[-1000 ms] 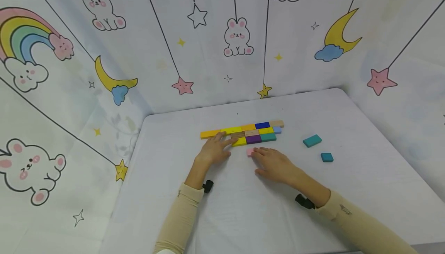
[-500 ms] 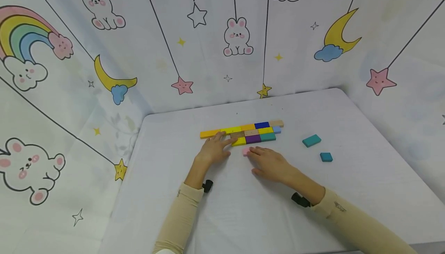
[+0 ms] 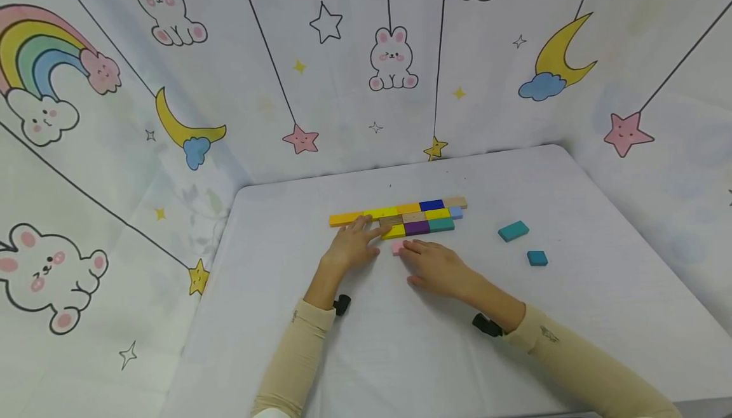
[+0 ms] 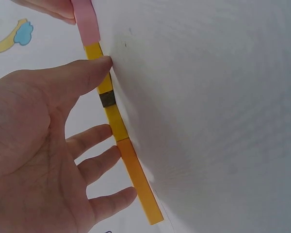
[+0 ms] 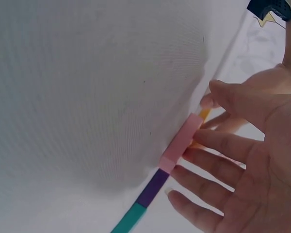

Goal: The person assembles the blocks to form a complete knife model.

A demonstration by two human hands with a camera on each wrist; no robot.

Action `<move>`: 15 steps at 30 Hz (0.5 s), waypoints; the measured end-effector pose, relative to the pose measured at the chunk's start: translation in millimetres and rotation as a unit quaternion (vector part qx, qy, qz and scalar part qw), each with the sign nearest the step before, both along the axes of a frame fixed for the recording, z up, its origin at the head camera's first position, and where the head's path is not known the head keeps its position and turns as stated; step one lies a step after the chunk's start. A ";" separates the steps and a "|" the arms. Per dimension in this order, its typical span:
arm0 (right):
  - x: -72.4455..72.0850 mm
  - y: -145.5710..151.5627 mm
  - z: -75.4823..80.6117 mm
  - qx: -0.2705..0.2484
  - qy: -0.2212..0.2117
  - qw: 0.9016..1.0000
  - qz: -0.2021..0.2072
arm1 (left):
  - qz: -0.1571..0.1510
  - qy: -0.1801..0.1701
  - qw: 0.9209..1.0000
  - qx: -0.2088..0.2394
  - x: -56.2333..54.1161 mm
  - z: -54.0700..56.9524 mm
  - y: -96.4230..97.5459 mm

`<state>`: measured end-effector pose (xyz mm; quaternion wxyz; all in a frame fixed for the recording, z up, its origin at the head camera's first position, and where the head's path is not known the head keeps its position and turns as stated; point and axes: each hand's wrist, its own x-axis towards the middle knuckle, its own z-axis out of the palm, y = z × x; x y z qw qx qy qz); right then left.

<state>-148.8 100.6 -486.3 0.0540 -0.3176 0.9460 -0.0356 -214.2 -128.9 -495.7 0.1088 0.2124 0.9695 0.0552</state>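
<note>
In the head view, my right hand [image 3: 439, 269] touches a pink block [image 3: 396, 248] with nearly straight fingertips, thumb held apart. The right wrist view has several fingertips along the pink block's [image 5: 182, 141] side. My left hand [image 3: 351, 246] rests its fingers against joined rows of flat blocks, among them an orange block [image 3: 345, 219], a brown block [image 3: 391, 221] and a yellow block [image 3: 393, 232]. A purple block [image 3: 417, 228] and a teal block [image 3: 441, 224] continue the nearest row. Its thumb touches that row's yellow block [image 4: 105, 85] in the left wrist view.
Farther right on the white-covered table [image 3: 583, 329] lie a longer teal block [image 3: 513, 231] and a smaller teal block [image 3: 537, 258], apart from the rows. A dark blue block [image 3: 431, 205] is in the back row. Patterned cloth [image 3: 343, 87] rises behind the table.
My right hand has slid left, and the pink block has moved left with it along the front of the rows. The left hand and the rows have stayed in place.
</note>
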 end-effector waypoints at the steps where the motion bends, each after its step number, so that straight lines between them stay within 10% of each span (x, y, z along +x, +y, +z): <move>1: 0.1 -0.7 0.4 -0.001 0.001 1.000 0.001 | -0.001 0.001 1.000 -0.001 -0.3 -0.3 0.0; 15: -4.1 -10.1 -4.2 0.003 0.008 1.000 -0.004 | 0.001 -0.004 1.000 0.008 1.0 1.1 -0.2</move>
